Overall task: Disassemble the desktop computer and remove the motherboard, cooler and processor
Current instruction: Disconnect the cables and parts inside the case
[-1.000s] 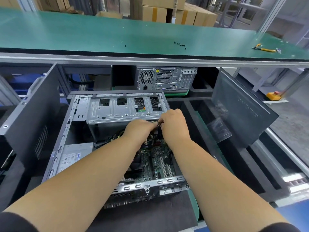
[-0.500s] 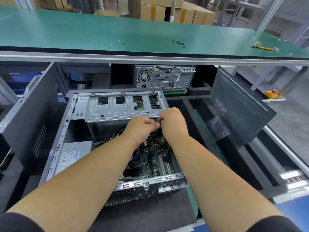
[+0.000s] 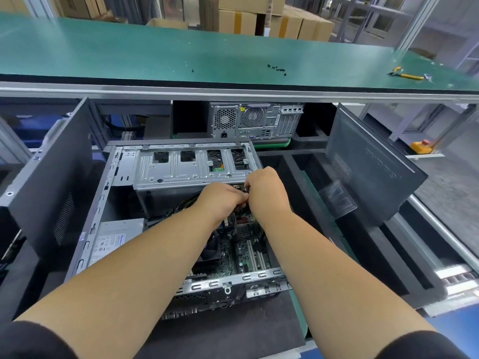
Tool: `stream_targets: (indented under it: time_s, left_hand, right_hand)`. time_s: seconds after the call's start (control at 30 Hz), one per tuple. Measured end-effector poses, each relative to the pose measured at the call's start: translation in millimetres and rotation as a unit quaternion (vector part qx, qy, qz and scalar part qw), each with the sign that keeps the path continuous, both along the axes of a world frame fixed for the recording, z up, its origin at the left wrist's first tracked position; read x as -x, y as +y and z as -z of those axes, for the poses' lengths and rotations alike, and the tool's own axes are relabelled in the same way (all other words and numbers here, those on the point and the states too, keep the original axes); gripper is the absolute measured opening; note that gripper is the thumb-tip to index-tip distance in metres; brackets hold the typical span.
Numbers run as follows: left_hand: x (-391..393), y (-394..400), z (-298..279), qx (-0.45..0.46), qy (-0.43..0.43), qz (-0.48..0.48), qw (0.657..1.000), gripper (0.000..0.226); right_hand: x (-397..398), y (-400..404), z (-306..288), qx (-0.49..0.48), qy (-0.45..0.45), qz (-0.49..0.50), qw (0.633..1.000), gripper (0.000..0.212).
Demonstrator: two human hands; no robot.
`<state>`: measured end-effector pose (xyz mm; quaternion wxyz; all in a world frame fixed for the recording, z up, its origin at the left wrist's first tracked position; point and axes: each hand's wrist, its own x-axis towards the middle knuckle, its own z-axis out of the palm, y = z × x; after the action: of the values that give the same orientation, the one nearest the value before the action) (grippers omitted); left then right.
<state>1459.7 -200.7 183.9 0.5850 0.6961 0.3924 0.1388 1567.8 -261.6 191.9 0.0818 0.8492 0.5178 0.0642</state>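
Observation:
An open desktop case [image 3: 85, 244] lies on its side below me. Its green motherboard [image 3: 246, 252] shows at the lower middle, with the black cooler fan [image 3: 211, 248] partly under my left forearm. A silver drive cage [image 3: 186, 169] spans the far end. My left hand [image 3: 220, 200] and my right hand [image 3: 267, 190] meet just under the cage's right end. Their fingers are curled together around a small dark connector or cable at the board's far edge; the grip itself is mostly hidden. The processor is not visible.
A grey power supply [image 3: 114, 239] sits at the case's left. Side panels lean at the left [image 3: 51, 182] and right [image 3: 368, 172]. A second computer [image 3: 256, 120] stands behind. Loose screws [image 3: 277, 68] and yellow pliers [image 3: 407, 75] lie on the green bench [image 3: 129, 53].
Both hands stay joined at the same spot under the drive cage, shifting only slightly. My view has dipped a little.

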Motion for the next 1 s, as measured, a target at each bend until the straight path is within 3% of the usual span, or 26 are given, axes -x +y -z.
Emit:
stream_targets:
  time_s: [0.13,0.23,0.3,0.37,0.43,0.47,0.53,0.6,0.63,0.73,0.83,0.9,1.0]
  left_hand:
    - [1,3,-7,0.033,-0.063,-0.016,0.997,0.025]
    - [1,0,-4,0.016,-0.021,-0.002,1.0,0.023]
    - [1,-2,-4,0.01,-0.001,-0.001,1.0,0.021]
    - [2,-3,-3,0.021,-0.002,0.002,1.0,0.021]
    - [4,-4,-5,0.02,0.003,0.016,1.0,0.018]
    - [5,-2,-6,0.005,0.013,0.026,1.0,0.016]
    - [8,3,-10,-0.04,0.041,0.049,0.997,0.011]
    - [11,10,-17,-0.093,0.079,0.086,0.989,0.008]
    - [12,12,-21,-0.131,0.101,0.112,0.98,0.01]
    - [20,22,-26,-0.237,0.13,0.138,0.953,0.021]
    - [28,34,-25,-0.283,0.107,0.124,0.945,0.024]
    - [30,39,-22,-0.33,0.098,0.153,0.926,0.029]
    - [29,41,-19,-0.398,0.083,0.225,0.886,0.037]
  right_hand:
    - [1,-1,-3,-0.008,-0.028,-0.019,0.999,0.03]
    - [1,-4,2,-0.045,0.014,-0.007,0.999,0.009]
    - [0,-5,3,-0.062,0.039,-0.005,0.997,0.013]
    - [-1,-2,-5,-0.025,0.063,0.009,0.998,0.018]
    - [0,-1,-14,0.038,0.093,0.031,0.994,0.009]
    - [2,-4,-15,0.026,0.119,0.047,0.991,0.007]
    - [12,-18,-16,-0.108,0.213,0.108,0.965,0.007]
    - [27,-29,-14,-0.258,0.317,0.185,0.894,0.017]
    - [34,-30,-14,-0.282,0.367,0.221,0.859,0.016]
    - [47,-20,-14,-0.273,0.529,0.308,0.742,0.022]
    - [61,-10,-16,-0.278,0.649,0.366,0.607,0.024]
    - [65,-5,-12,-0.315,0.685,0.391,0.528,0.028]
    - [62,3,-2,-0.376,0.705,0.411,0.438,0.033]
